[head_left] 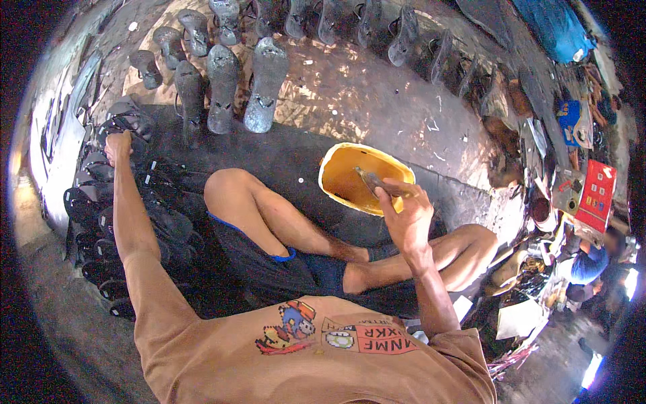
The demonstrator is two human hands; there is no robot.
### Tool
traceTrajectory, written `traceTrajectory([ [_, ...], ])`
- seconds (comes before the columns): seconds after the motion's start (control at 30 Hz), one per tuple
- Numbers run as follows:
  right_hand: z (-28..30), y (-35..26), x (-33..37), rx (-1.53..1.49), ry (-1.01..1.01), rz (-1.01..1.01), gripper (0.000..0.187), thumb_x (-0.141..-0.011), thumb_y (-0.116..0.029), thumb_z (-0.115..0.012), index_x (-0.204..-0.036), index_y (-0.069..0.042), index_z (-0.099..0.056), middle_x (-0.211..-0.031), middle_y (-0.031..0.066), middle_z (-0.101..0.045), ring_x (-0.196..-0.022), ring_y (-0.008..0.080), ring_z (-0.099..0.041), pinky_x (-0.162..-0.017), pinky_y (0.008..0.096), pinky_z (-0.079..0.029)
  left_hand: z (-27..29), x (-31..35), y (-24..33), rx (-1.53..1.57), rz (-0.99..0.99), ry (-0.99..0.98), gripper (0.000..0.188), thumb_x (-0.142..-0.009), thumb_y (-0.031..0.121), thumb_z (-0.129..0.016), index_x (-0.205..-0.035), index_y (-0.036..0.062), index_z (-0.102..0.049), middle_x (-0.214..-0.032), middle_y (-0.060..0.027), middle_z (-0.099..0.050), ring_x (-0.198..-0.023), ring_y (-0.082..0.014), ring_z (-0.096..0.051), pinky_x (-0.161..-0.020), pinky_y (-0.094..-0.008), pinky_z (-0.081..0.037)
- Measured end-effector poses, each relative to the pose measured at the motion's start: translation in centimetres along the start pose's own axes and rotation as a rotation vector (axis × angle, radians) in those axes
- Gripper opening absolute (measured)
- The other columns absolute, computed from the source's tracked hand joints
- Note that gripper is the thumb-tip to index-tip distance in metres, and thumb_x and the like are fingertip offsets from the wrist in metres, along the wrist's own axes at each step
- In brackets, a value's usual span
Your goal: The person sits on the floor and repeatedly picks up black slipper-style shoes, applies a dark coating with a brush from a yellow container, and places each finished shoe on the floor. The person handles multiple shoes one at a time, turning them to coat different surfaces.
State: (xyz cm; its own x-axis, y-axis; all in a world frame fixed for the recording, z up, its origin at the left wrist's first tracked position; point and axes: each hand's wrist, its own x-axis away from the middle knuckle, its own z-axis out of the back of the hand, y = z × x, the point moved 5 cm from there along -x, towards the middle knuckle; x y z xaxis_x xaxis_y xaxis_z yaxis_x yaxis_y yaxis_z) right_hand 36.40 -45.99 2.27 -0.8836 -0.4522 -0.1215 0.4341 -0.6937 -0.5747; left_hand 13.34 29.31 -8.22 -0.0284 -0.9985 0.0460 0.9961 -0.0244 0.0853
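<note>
My right hand [408,214] is closed around the handle of a brush [369,179], whose grey tip points down into a yellow tub [328,185] with an uneven, cut-looking rim. The tub stands in front of my crossed legs, and its inside looks yellow-brown. Far out to the left, my left hand [118,147] is closed on a black sandal [126,116] at the far end of a heap of black sandals [158,219]. Its fingertips are partly hidden by the wrist and the sandal.
Dark soles with thong straps, such as this large one [266,84], lie in rows on the floor ahead. At the right are a red board [595,195], a blue box [569,122] and mixed scraps. Another person in blue [587,264] sits at the far right.
</note>
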Motion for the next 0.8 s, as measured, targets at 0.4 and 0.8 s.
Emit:
traceTrajectory([
  [0.4,6.3,7.2,2.8,-0.219,0.117,-0.484,0.031,-0.1,-0.026,-0.072,-0.105,0.005,-0.07,-0.082,0.0079,-0.069,-0.078,0.0146,-0.062,-0.071,0.0368,-0.052,16.0,36.2,-0.1,0.816,-0.506,-0.203,0.028,-0.099,0.018,-0.072,-0.121,0.0006,-0.069,-0.112,-0.01,-0.067,-0.11,-0.0205,-0.062,-0.097,-0.0369,-0.05],
  [0.8,10.7,4.3,-0.9,-1.841,0.138,-0.574,0.03,-0.104,-0.025,-0.071,-0.122,0.0,-0.066,-0.115,0.0144,-0.077,-0.099,0.0236,-0.077,-0.085,0.0342,-0.066,12.4,54.5,4.1,1.1,-0.564,-0.808,0.054,-0.094,0.017,-0.067,-0.145,-0.0017,-0.063,-0.132,-0.0165,-0.072,-0.115,-0.0258,-0.069,-0.103,-0.0347,-0.052],
])
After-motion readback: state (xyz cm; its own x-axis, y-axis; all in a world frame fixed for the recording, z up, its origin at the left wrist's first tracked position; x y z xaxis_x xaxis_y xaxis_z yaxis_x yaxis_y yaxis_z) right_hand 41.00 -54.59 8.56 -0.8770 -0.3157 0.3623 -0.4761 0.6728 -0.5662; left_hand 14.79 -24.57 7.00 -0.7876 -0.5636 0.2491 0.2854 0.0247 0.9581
